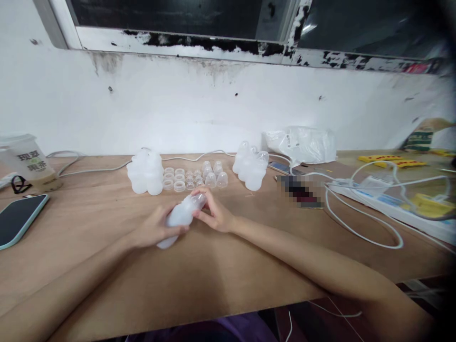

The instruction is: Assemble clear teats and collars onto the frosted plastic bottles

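A frosted white baby bottle (181,213) is held tilted above the table, its top leaning to the right. My left hand (156,229) wraps round the bottle's body. At its upper end, the fingers of my right hand (215,213) close on a clear dome cap (199,200); whether the cap is fully seated I cannot tell. Behind my hands stand rows of clear rings (179,185), small teats (190,183) and loose dome caps (211,179). Several white bottles without caps (145,172) stand to their left, and bottles with clear caps (249,166) to their right.
At the left are a phone (21,218) and a drink cup (30,164). A plastic bag (301,144) lies by the wall. On the right, a power strip (388,199), looping white cables (329,209) and yellow packets (392,160) spread out. The table's front edge (199,321) is near me.
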`<state>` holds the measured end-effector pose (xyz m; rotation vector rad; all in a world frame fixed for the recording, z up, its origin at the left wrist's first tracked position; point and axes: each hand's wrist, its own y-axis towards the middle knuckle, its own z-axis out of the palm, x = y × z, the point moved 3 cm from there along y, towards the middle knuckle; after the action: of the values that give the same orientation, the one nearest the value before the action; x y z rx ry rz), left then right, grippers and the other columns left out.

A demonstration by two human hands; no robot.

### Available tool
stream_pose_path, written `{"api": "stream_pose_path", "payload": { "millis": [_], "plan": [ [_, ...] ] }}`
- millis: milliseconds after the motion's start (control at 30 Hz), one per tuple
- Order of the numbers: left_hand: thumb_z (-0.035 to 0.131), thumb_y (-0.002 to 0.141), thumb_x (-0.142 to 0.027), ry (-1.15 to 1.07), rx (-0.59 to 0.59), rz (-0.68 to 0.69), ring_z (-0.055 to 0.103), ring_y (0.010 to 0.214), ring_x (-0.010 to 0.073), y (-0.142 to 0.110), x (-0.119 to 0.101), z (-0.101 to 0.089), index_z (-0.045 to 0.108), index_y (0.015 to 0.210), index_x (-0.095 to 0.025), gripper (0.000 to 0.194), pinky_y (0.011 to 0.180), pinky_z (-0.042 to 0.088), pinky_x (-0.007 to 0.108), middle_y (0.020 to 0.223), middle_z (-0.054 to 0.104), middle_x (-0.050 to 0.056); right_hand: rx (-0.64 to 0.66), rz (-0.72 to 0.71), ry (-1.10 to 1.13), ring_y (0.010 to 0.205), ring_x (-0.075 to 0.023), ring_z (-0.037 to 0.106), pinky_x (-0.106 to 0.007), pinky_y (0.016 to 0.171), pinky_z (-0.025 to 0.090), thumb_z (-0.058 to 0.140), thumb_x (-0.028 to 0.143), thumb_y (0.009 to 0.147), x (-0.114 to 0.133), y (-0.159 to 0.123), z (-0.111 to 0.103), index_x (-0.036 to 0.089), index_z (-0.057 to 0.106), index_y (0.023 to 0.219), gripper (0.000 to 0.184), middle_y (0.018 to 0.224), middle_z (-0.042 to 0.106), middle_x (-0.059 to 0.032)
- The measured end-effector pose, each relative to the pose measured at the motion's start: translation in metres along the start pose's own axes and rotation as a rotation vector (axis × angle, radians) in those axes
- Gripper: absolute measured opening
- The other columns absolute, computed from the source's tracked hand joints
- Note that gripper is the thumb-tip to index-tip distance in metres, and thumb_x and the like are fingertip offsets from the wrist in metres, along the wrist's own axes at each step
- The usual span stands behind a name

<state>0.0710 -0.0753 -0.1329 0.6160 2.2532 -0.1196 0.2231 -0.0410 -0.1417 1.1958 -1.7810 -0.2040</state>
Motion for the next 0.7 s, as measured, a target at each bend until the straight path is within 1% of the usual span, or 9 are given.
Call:
{"api": "stream_pose_path", "payload": {
  "millis": [67,100,167,267,367,433,567,633,700],
  "plan": [
    [0.052,0.070,-0.040,-0.068,0.102,-0.002,0.051,0.065,0.0133,-0.005,-0.008,0.005,0.046,0.097,-0.017,0.036,0.057,0.043,0.025,0.075,0.055,-0.002,0.057,-0.110,-0.041,0.088,-0.0160,0.040,-0.033,0.074,0.041,0.045,0.031,0.077,0.010,0.001,-0.001,0.019,0.028,0.106,0.036,0.101,0.036,-0.0080],
    [0.052,0.070,-0.039,-0.098,0.127,0.012,0.052,0.067,0.0136,-0.007,-0.010,0.007,0.045,0.099,-0.018,0.037,0.059,0.043,0.025,0.078,0.055,-0.002,0.081,-0.147,-0.059,0.088,-0.0162,0.040,-0.034,0.074,0.041,0.044,0.032,0.077,0.015,0.002,-0.001,0.019,0.028,0.106,0.036,0.100,0.036,-0.0080],
    [0.054,0.070,-0.035,-0.136,0.125,0.070,0.052,0.079,0.0156,-0.009,-0.012,0.009,0.040,0.107,-0.020,0.043,0.067,0.044,0.027,0.091,0.055,0.000,0.107,-0.201,-0.103,0.086,-0.0162,0.040,-0.035,0.074,0.041,0.044,0.033,0.076,0.021,0.004,-0.002,0.019,0.029,0.106,0.036,0.097,0.037,-0.0075],
    [0.055,0.069,-0.032,-0.147,0.057,0.154,0.049,0.093,0.0184,-0.007,-0.011,0.011,0.032,0.114,-0.022,0.052,0.077,0.043,0.031,0.105,0.050,0.003,0.095,-0.252,-0.180,0.084,-0.0155,0.039,-0.034,0.073,0.041,0.048,0.032,0.073,0.027,0.008,-0.003,0.018,0.031,0.101,0.036,0.092,0.037,-0.0068],
    [0.054,0.071,-0.031,-0.126,0.003,0.195,0.048,0.094,0.0182,-0.005,-0.009,0.013,0.031,0.114,-0.022,0.050,0.079,0.042,0.032,0.105,0.050,0.004,0.076,-0.270,-0.256,0.084,-0.0154,0.039,-0.033,0.072,0.041,0.051,0.034,0.071,0.031,0.011,-0.002,0.017,0.032,0.098,0.037,0.090,0.038,-0.0062],
    [0.055,0.070,-0.030,-0.069,-0.059,0.216,0.048,0.094,0.0183,-0.004,-0.007,0.015,0.030,0.114,-0.022,0.051,0.080,0.041,0.032,0.106,0.049,0.004,0.077,-0.281,-0.312,0.085,-0.0160,0.039,-0.032,0.071,0.041,0.052,0.035,0.071,0.035,0.012,-0.002,0.018,0.032,0.097,0.037,0.089,0.039,-0.0060],
    [0.053,0.067,-0.026,0.048,-0.214,0.208,0.051,0.085,0.0172,0.002,0.010,0.021,0.033,0.110,-0.021,0.048,0.071,0.044,0.030,0.099,0.051,0.003,0.115,-0.274,-0.513,0.085,-0.0164,0.042,-0.031,0.066,0.043,0.045,0.037,0.075,0.043,0.015,-0.003,0.017,0.034,0.097,0.032,0.095,0.038,-0.0081],
    [0.053,0.066,-0.024,0.050,-0.285,0.192,0.052,0.081,0.0160,0.007,0.020,0.023,0.033,0.107,-0.021,0.046,0.068,0.045,0.029,0.096,0.051,0.002,0.154,-0.246,-0.638,0.077,-0.0151,0.044,-0.029,0.060,0.042,0.040,0.036,0.077,0.044,0.019,-0.002,0.017,0.035,0.100,0.030,0.098,0.037,-0.0097],
    [0.052,0.066,-0.023,0.031,-0.333,0.171,0.052,0.081,0.0157,0.011,0.028,0.023,0.034,0.105,-0.020,0.043,0.067,0.045,0.027,0.095,0.052,0.003,0.163,-0.197,-0.745,0.068,-0.0130,0.045,-0.027,0.054,0.041,0.038,0.036,0.077,0.044,0.026,0.000,0.016,0.036,0.103,0.033,0.101,0.037,-0.0113]
  ]
}}
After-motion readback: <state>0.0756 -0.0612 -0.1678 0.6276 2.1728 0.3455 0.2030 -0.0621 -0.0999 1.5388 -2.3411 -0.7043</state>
